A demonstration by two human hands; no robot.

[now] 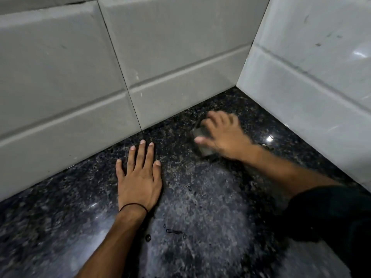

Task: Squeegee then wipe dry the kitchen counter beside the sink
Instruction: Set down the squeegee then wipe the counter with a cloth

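Black speckled granite formed the counter [210, 197], its surface wet in patches, with a few water beads [174, 231] lying near the front edge, just right of the left forearm. No containers were present on the counter.

The left hand [138, 177] lay flat on the granite, palm down, fingers spread and extended toward the rear wall, grasping nothing. A thin black band [133, 206] circled its wrist.

Further back, toward the rear right corner of the counter, the right hand [222, 135] was blurred. It pressed down on a small dark grey object [200, 141], the fingers curled over its top and the thumb extended along its left side. Whether this was a squeegee or a pad could not be determined from the blur. A dark sleeve [331, 213] covered the right upper arm at the right edge.

Pale grey tiles [70, 77] lined the rear wall, and whiter tiles [311, 77] lined the right wall, the two meeting at the counter's far corner.
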